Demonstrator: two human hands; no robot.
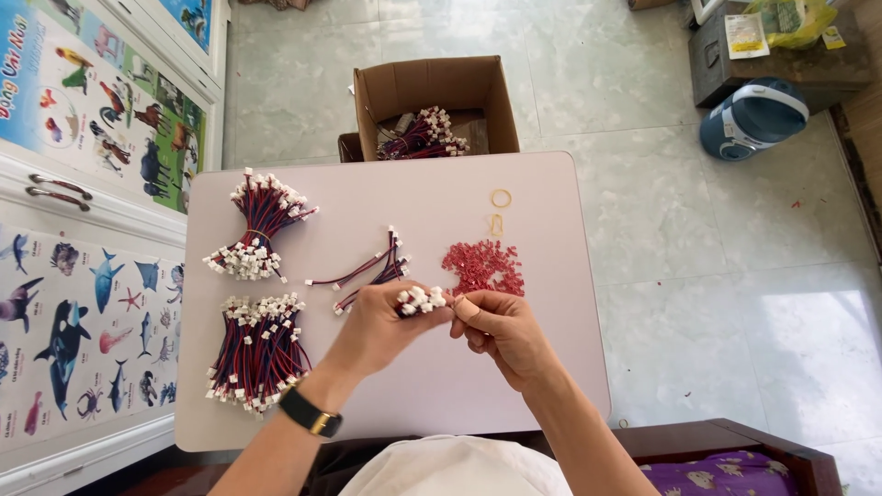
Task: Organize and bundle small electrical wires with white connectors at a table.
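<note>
Pale floor tiles surround the small pink counter point(551, 367). Left hand point(381, 326) grips a clutch of white-plugged wires point(421, 299); right hand point(496, 331) pinches at one plug. Loose wires could slip out, scattering into the red pieces point(482, 266) nearby.

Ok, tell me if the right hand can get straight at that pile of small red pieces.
Probably yes. The right hand sits just below the pile of small red pieces on the table, with nothing between them, though its fingers are pinched at the white connectors held in the left hand.
</note>
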